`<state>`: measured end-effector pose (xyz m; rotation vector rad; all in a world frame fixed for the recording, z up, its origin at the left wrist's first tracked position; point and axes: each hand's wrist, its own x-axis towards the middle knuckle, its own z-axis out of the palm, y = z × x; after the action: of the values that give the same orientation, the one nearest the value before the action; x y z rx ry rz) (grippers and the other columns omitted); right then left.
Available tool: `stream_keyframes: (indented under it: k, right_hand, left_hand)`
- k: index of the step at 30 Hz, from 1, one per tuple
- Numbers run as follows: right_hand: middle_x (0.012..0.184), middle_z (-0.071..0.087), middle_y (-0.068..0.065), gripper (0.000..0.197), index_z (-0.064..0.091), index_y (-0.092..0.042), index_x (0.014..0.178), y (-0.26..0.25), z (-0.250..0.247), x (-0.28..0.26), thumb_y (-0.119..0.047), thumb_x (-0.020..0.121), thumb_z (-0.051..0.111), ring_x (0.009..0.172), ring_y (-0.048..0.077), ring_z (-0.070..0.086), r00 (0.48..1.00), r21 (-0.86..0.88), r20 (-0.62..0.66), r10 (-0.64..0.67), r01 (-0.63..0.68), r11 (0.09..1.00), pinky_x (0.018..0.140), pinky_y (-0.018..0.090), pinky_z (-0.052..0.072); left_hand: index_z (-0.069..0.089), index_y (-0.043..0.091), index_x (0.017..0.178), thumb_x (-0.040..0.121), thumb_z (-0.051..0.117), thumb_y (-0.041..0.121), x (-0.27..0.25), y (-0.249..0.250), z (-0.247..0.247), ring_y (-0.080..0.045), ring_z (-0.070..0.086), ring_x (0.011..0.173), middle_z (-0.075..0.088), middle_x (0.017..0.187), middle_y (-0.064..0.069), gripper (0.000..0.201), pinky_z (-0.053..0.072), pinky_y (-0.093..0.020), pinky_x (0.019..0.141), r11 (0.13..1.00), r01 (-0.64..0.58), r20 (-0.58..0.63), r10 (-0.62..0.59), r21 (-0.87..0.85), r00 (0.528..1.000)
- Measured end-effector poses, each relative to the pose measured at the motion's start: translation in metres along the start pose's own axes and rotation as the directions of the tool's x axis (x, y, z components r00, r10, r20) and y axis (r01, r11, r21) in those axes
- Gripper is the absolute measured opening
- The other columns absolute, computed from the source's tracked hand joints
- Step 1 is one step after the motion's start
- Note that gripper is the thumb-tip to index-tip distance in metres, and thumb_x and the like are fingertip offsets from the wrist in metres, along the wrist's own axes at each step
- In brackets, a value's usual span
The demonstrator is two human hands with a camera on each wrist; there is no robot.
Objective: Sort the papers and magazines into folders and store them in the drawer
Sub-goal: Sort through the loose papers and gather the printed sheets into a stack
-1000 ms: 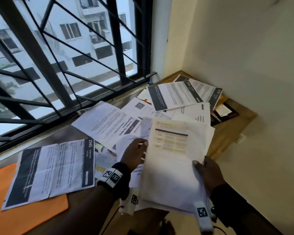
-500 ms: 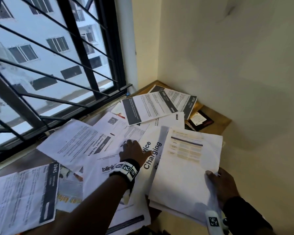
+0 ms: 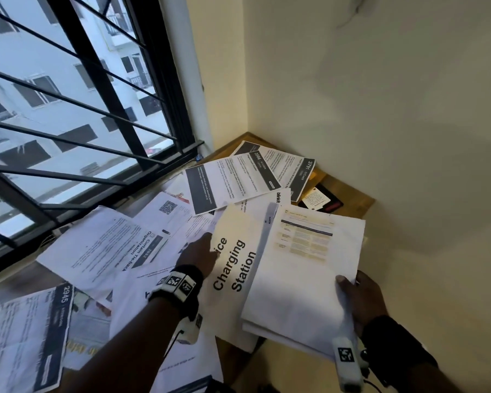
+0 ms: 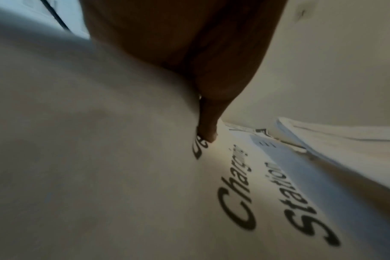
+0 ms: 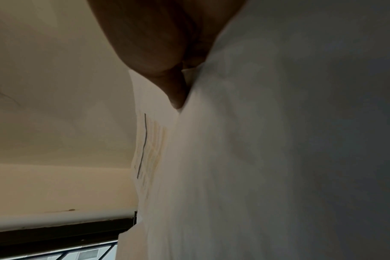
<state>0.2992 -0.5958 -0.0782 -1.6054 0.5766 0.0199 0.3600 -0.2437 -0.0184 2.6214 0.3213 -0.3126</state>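
Observation:
My right hand [image 3: 357, 296] holds a stack of white papers [image 3: 304, 279] off the table's right side, thumb on top at the near right corner; the top sheet carries a yellow table. The right wrist view shows that thumb [image 5: 174, 91] pressed on the stack [image 5: 234, 158]. My left hand [image 3: 207, 248] pinches the left edge of a white sheet printed "Charging Station" [image 3: 233, 268], its right edge tucked under the stack. From the left wrist the thumb [image 4: 208, 135] lies on that sheet [image 4: 256, 193]; the fingers beneath are hidden.
Loose printed sheets cover the wooden table [image 3: 349, 194]: "3566" [image 3: 233, 182] and "3791" [image 3: 289, 165] at the far corner, "2945" [image 3: 20, 336] near left. A black booklet [image 3: 321, 202] lies by the wall. A barred window [image 3: 97, 109] runs along the left.
My left hand left the stack's edge, moved onto the "Charging Station" sheet and took hold of it, drawing it against the stack. The right hand keeps its hold on the stack.

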Motion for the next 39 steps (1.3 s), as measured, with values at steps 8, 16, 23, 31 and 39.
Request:
stream_keyframes:
  k: [8, 16, 23, 31, 39]
  right_hand:
    - [0.082, 0.063, 0.015, 0.011, 0.062, -0.011, 0.079, -0.004, 0.004, 0.012, -0.007, 0.089, 0.065, 0.074, 0.025, 0.055, 1.000, -0.046, 0.003, -0.006, 0.006, 0.999, 0.072, 0.037, 0.044]
    - [0.098, 0.068, 0.013, 0.007, 0.065, -0.009, 0.097, -0.033, 0.050, 0.000, -0.008, 0.091, 0.062, 0.089, 0.030, 0.062, 0.983, -0.114, 0.128, -0.132, 0.147, 0.983, 0.085, 0.043, 0.049]
    - [0.101, 0.066, 0.016, 0.011, 0.063, -0.007, 0.102, -0.062, 0.088, -0.011, -0.008, 0.092, 0.061, 0.093, 0.030, 0.061, 0.942, -0.211, 0.233, -0.241, 0.291, 0.933, 0.076, 0.034, 0.046]
    - [0.112, 0.066, 0.012, 0.024, 0.064, -0.005, 0.114, -0.070, 0.147, -0.042, -0.005, 0.090, 0.062, 0.105, 0.027, 0.059, 0.909, -0.156, 0.304, -0.284, 0.341, 0.927, 0.088, 0.034, 0.045]
    - [0.115, 0.069, 0.009, 0.027, 0.064, -0.006, 0.119, -0.055, 0.226, -0.105, -0.007, 0.092, 0.060, 0.107, 0.027, 0.065, 0.854, -0.052, 0.467, -0.228, 0.284, 0.957, 0.098, 0.047, 0.049]
  left_hand:
    - [0.059, 0.021, 0.114, 0.097, 0.056, 0.031, -0.041, -0.042, -0.059, -0.024, 0.063, 0.091, 0.067, 0.101, -0.003, 0.020, 0.044, -0.034, 0.077, 0.962, -0.062, -0.287, -0.017, -0.265, 0.958]
    - [0.065, 0.018, 0.113, 0.094, 0.061, 0.026, -0.062, -0.090, -0.090, -0.023, 0.065, 0.098, 0.071, 0.107, -0.002, 0.020, 0.051, -0.040, 0.088, 0.883, -0.115, -0.392, -0.083, -0.456, 0.916]
    - [0.066, 0.017, 0.112, 0.095, 0.062, 0.020, -0.080, -0.141, -0.136, -0.020, 0.065, 0.095, 0.070, 0.106, -0.001, 0.018, 0.049, -0.033, 0.081, 0.861, -0.162, -0.478, -0.102, -0.481, 0.872]
    - [0.067, 0.023, 0.108, 0.094, 0.064, 0.016, -0.099, -0.192, -0.155, -0.006, 0.071, 0.083, 0.075, 0.098, 0.004, 0.016, 0.057, -0.028, 0.073, 0.766, -0.194, -0.452, -0.138, -0.613, 0.881]
    - [0.062, 0.033, 0.108, 0.085, 0.068, 0.039, -0.110, -0.206, -0.109, -0.016, 0.072, 0.086, 0.074, 0.102, -0.001, 0.025, 0.058, -0.041, 0.078, 0.757, -0.082, -0.313, -0.166, -0.648, 0.935]
